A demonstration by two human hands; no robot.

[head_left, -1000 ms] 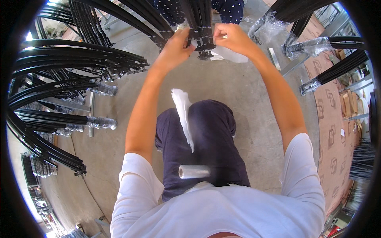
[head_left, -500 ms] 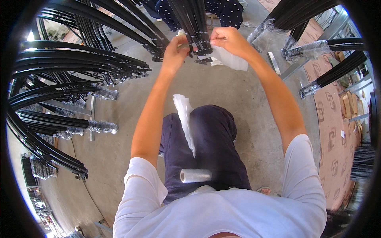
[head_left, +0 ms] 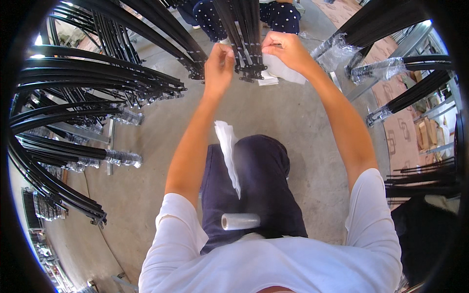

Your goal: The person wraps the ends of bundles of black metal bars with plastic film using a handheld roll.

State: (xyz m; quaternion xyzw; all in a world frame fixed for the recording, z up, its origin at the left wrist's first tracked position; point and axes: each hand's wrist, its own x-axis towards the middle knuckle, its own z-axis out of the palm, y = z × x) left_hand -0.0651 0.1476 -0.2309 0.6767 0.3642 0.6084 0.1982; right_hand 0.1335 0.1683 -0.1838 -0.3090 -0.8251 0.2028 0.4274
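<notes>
Between my hands hang the lower ends of a bundle of black rods (head_left: 250, 61). My left hand (head_left: 219, 71) is at the bundle's left side, fingers closed; what they hold, if anything, is hidden. On the other side my right hand (head_left: 289, 52) pinches a thin white sheet (head_left: 286, 71), which drapes below the hand and beside the rods. More folded white sheets (head_left: 268, 79) show just behind the rod ends. Across my lap lie a narrow stack of white sheets (head_left: 226, 146) and a roll of clear film (head_left: 243, 221).
More black rod bundles (head_left: 112, 75) reach in from the left, some with film-wrapped ends (head_left: 124, 157). Wrapped bundles (head_left: 378, 71) also stand at the right. Beyond the rods sits another person in dark dotted trousers (head_left: 209, 19). Cardboard (head_left: 426, 134) is at the far right.
My left hand has turned and sits slightly lower beside the rods. The right hand stays close to the bundle with the sheet. The view has shifted a little.
</notes>
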